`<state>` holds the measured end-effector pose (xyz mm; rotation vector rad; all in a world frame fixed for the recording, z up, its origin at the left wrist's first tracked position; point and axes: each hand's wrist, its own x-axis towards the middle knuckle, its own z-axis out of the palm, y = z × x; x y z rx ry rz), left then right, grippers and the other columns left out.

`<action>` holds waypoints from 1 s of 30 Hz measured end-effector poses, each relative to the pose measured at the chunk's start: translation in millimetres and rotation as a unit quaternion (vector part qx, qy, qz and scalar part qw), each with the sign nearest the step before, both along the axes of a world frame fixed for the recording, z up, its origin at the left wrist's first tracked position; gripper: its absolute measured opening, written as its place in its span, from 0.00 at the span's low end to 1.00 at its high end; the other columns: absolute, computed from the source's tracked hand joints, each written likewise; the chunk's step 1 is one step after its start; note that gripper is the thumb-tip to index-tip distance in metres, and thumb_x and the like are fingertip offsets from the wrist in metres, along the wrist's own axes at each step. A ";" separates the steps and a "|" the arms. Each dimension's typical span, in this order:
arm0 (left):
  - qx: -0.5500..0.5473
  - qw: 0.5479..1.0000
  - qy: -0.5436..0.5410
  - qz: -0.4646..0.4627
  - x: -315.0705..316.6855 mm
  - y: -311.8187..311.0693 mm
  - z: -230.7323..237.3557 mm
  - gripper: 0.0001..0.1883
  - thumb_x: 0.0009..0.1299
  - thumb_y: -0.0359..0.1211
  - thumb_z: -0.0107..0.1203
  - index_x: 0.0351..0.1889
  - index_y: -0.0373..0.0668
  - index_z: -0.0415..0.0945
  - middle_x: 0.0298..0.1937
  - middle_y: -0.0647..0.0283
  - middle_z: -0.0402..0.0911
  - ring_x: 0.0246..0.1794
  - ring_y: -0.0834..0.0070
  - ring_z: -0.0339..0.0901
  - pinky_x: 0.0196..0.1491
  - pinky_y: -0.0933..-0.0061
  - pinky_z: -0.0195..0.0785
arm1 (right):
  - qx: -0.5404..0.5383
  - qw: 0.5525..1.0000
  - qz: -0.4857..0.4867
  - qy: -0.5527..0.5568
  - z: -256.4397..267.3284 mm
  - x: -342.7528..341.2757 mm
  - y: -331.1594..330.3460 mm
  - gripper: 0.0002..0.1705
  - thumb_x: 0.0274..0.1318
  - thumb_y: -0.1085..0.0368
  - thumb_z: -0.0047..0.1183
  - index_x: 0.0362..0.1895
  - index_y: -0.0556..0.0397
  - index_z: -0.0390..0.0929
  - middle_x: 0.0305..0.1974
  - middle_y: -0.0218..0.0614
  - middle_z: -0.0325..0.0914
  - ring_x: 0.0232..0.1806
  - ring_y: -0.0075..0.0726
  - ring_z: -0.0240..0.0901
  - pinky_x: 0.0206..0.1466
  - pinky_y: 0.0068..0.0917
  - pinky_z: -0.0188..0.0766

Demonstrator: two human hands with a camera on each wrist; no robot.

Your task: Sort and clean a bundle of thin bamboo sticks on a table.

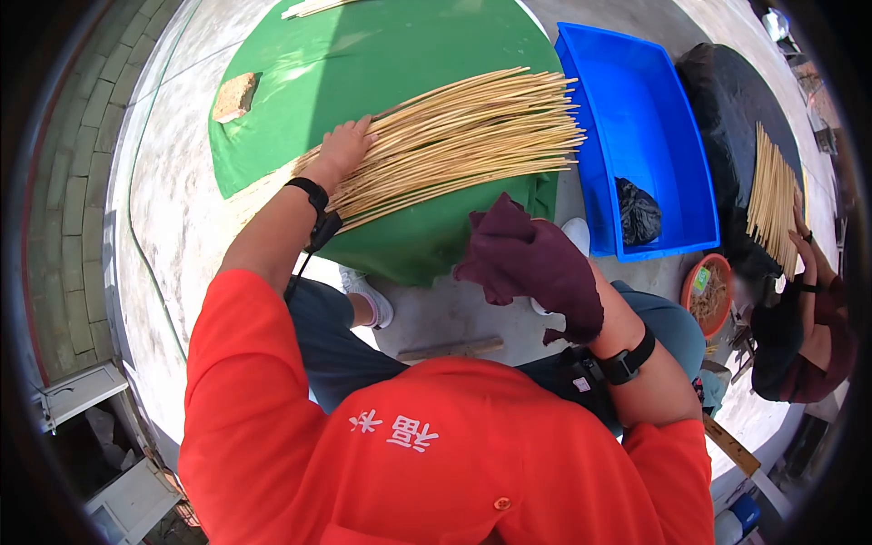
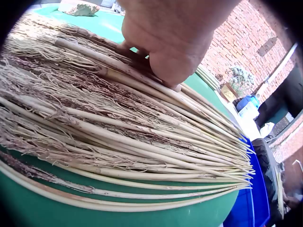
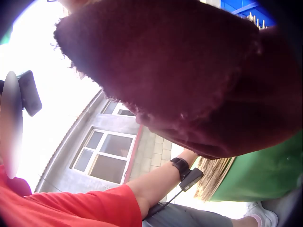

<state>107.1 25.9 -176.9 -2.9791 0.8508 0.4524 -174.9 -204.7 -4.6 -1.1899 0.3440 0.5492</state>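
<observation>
Long straw-coloured broomcorn stalks (image 1: 463, 127) lie spread across a round green-covered table (image 1: 391, 45). Their branched, brushy heads (image 2: 71, 90) are toward the left, the bare ends toward the right. My left hand (image 1: 345, 150) is at the far side of the bundle; in the left wrist view its thumb and fingers curl down around a stalk (image 2: 142, 78). A maroon cloth (image 1: 527, 259) covers my right hand and part of the forearm, held in front of the table's near edge. The fingers under it are hidden, and I cannot tell how they lie.
A blue plastic tub (image 1: 645, 118) with a black bag (image 1: 639, 213) inside stands right of the table. A rough block (image 1: 234, 97) sits at the table's left. Further right, another person handles stalks (image 1: 772, 200) at a black-covered table, near an orange basin (image 1: 708, 291).
</observation>
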 end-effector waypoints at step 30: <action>0.070 0.967 -0.207 -0.130 -0.2 -24.1 -14.4 0.47 0.60 0.63 0.46 0.72 0.50 0.42 0.72 0.55 0.48 0.73 0.60 0.42 0.69 0.48 0.42 | -0.027 1.000 -0.006 0.008 -8.1 -2.1 -9.0 0.15 0.55 0.58 0.52 0.28 0.59 0.75 0.20 0.32 0.72 0.20 0.25 0.66 0.25 0.24 0.62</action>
